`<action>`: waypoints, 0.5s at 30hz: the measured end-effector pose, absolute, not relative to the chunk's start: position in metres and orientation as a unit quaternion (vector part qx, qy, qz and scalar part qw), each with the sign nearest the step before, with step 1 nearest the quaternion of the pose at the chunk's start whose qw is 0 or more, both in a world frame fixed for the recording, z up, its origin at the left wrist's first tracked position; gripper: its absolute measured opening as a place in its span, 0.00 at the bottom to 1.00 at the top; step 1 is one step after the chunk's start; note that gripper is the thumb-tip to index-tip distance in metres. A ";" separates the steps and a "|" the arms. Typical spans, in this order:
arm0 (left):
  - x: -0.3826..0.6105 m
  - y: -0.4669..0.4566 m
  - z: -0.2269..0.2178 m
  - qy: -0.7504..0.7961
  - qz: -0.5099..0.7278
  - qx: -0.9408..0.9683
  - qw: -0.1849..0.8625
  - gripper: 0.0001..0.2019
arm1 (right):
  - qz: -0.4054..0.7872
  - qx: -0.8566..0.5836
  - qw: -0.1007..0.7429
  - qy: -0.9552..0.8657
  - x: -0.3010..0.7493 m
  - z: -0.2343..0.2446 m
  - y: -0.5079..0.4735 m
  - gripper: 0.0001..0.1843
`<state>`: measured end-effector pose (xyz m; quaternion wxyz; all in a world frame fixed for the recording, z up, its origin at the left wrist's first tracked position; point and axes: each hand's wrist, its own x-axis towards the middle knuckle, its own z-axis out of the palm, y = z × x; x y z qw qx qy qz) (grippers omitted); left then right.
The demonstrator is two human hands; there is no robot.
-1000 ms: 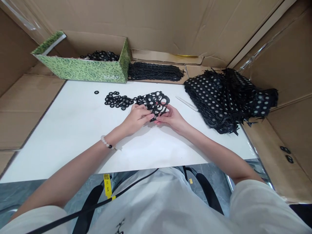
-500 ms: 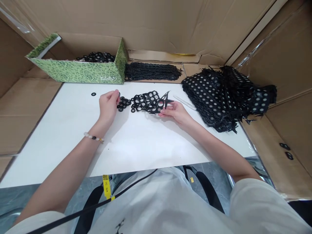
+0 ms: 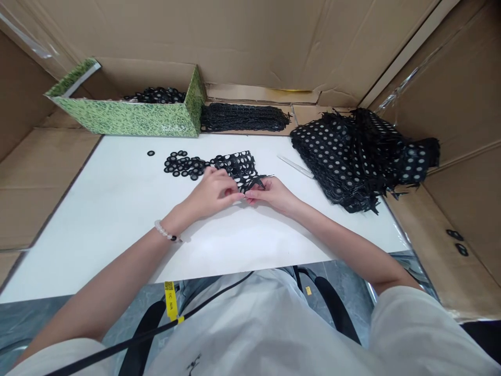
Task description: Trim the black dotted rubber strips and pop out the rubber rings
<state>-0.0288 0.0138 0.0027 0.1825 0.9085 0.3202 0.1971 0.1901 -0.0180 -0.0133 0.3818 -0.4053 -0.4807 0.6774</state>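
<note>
My right hand [image 3: 272, 196] grips the near right corner of a small black perforated sheet [image 3: 241, 163], a piece with rows of round holes and ragged strips at its edge. Close against it, my left hand [image 3: 214, 192] has thumb and fingers pinched at the sheet's near edge; the exact spot between the fingertips is hidden. To the left of the sheet, several loose black rings [image 3: 183, 165] lie in a spread pile on the white table [image 3: 117, 219]. One single ring [image 3: 151, 153] rests apart, farther left.
A green patterned box [image 3: 129, 117] holding many rings stands at the back left. Beside it lies a stack of black mesh strips [image 3: 245, 117]. A big heap of black dotted sheets [image 3: 344, 156] covers the right side, next to clear tweezers-like sticks [image 3: 295, 166]. Cardboard walls [image 3: 266, 42] surround the table.
My left hand has moved right and nearer, from above the ring pile to the sheet's near edge. More rings show in the pile. The sheet and my right hand have shifted slightly nearer.
</note>
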 end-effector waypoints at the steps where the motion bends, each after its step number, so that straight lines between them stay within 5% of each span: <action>1: -0.026 0.011 0.002 0.305 0.188 0.912 0.199 0.25 | 0.677 -0.391 0.380 -0.495 0.190 -0.014 -0.019 0.22; 15: -0.026 0.009 0.004 0.217 0.145 0.914 0.311 0.29 | 0.640 -0.348 0.310 -0.611 0.190 -0.019 -0.024 0.19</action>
